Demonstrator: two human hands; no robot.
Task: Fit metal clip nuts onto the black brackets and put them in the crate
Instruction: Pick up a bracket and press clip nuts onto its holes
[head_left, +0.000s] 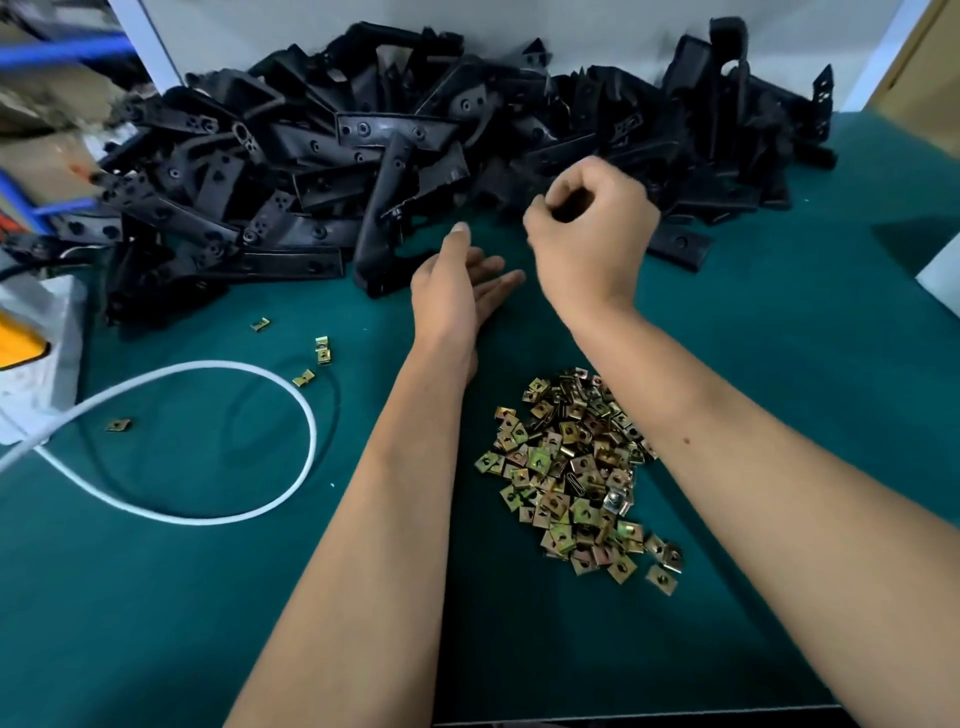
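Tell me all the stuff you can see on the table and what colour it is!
black brackets: a big heap, too many to count, black, along the back of the table.
clip nuts pile: too many to count, brassy gold, near the middle between the two forearms.
loose clip nuts: about five, brassy gold, scattered on the left of the mat.
white cable: one, white, looped on the left.
table mat: one, dark green, under everything.
clutter at left edge: white, yellow and blue things, too blurred to name.
left hand: open, fingers straight, next to the bracket heap.
right hand: fingers curled; whether it holds anything is unclear.
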